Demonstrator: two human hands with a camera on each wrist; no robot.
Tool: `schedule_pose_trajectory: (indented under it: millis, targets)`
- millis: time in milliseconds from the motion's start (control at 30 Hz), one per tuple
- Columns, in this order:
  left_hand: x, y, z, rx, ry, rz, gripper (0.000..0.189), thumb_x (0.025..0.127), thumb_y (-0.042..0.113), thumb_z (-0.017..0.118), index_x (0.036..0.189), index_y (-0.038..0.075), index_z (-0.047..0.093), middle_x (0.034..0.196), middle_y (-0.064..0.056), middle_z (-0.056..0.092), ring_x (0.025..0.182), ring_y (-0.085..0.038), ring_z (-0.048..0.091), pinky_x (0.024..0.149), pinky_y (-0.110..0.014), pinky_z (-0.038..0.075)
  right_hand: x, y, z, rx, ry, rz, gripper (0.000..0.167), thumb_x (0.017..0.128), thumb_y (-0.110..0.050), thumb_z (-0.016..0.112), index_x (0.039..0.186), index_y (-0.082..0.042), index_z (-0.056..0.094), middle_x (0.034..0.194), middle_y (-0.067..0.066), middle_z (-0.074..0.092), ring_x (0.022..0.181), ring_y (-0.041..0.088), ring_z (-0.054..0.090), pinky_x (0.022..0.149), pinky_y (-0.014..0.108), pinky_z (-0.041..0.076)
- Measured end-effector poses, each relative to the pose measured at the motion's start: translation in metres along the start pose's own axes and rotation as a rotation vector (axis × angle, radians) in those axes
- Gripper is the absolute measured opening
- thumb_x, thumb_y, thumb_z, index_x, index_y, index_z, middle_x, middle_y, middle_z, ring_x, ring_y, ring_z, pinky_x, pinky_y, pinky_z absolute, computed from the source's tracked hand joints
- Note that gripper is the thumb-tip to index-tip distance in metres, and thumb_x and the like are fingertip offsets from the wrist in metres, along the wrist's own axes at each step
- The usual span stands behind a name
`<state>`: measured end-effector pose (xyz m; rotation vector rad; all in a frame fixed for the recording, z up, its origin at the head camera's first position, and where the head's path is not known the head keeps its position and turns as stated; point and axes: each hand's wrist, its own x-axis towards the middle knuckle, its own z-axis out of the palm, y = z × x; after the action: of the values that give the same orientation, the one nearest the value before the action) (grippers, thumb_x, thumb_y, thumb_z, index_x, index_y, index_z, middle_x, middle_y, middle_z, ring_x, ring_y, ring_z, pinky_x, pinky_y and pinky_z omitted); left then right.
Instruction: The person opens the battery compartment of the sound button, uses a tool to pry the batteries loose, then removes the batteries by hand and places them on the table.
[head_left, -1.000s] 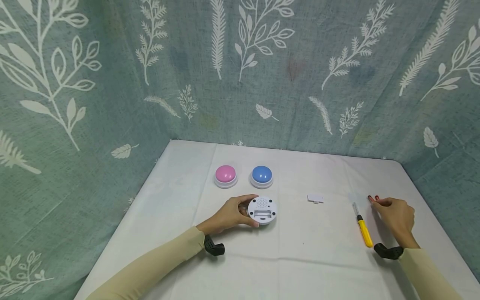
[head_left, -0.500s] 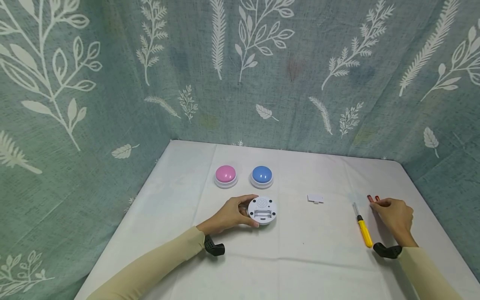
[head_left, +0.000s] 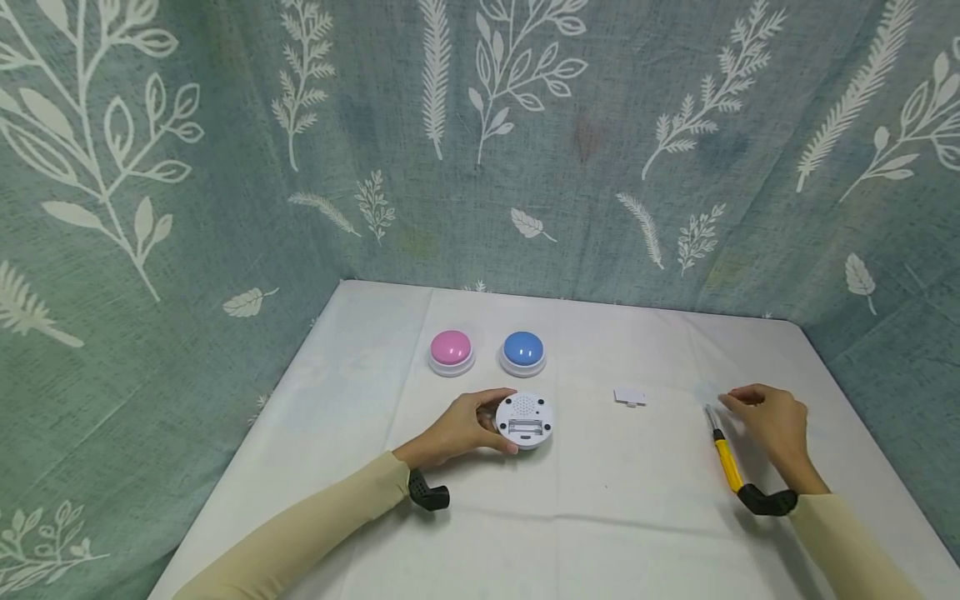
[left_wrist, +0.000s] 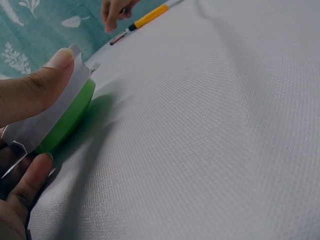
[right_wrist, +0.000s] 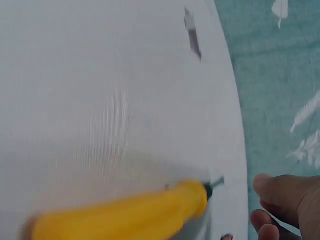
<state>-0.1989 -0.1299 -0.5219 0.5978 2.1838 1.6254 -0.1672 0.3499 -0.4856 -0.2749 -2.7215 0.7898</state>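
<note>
Head view: my right hand (head_left: 772,422) has shifted leftward from the red batteries toward the yellow-handled screwdriver (head_left: 727,465), fingertips close, any pinch unclear; my left hand (head_left: 459,429) grips the upturned button (head_left: 526,407), its battery compartment (head_left: 526,427) still bare, so, I judge, unpowered.

We're somewhere draped like a booth, home or workshop unclear: leafy cloth (head_left: 435,250) hangs beyond and to either side of the left hand (head_left: 459,427), walling the white-covered table (head_left: 645,492) under its grip.
</note>
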Motion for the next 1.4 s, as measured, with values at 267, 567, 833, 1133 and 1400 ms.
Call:
schedule_pose_trajectory:
  millis: [267,567,833,1133,1400]
  targets:
    - [0.001,-0.001,0.0,0.011,0.01,-0.001,0.095,0.066,0.025,0.099,0.149,0.017,0.054,0.119,0.002,0.067,0.084,-0.019,0.065,0.074,-0.027,0.054,-0.005,-0.033,0.012,0.037,-0.077,-0.125,0.036,0.093,-0.03,0.078,0.11,0.001,0.076,0.098,0.02,0.074,0.081,0.032,0.066,0.062,0.033,0.049]
    - [0.002,0.003,0.001,0.014,0.014,-0.003,0.093,0.067,0.025,0.099,0.148,0.019,0.055,0.12,0.002,0.067,0.087,-0.019,0.064,0.077,-0.027,0.054,-0.018,-0.069,0.032,0.13,-0.202,-0.24,0.038,0.09,-0.03,0.082,0.118,-0.006,0.076,0.103,0.01,0.075,0.081,0.021,0.066,0.058,0.029,0.049]
    - [0.006,0.007,0.006,0.007,0.007,0.004,0.09,0.069,0.024,0.098,0.148,0.019,0.055,0.12,-0.001,0.066,0.088,-0.02,0.066,0.079,-0.029,0.055,-0.035,-0.101,0.056,0.24,-0.367,-0.326,0.054,0.082,-0.036,0.088,0.127,-0.011,0.072,0.113,0.006,0.074,0.08,0.015,0.066,0.062,0.028,0.052]
    - [0.011,0.014,0.012,-0.02,-0.008,-0.001,0.092,0.07,0.024,0.098,0.15,0.02,0.053,0.121,-0.004,0.065,0.089,-0.02,0.069,0.08,-0.031,0.056,-0.048,-0.127,0.075,0.33,-0.458,-0.411,0.062,0.079,-0.036,0.09,0.131,-0.01,0.07,0.119,0.002,0.073,0.083,0.011,0.064,0.07,0.028,0.057]
    - [0.017,0.019,0.019,-0.049,-0.018,0.014,0.09,0.072,0.022,0.097,0.15,0.021,0.053,0.122,-0.004,0.064,0.092,-0.022,0.072,0.082,-0.034,0.057,-0.054,-0.136,0.083,0.428,-0.469,-0.438,0.068,0.078,-0.031,0.091,0.138,-0.011,0.066,0.122,0.005,0.071,0.082,0.012,0.067,0.068,0.028,0.058]
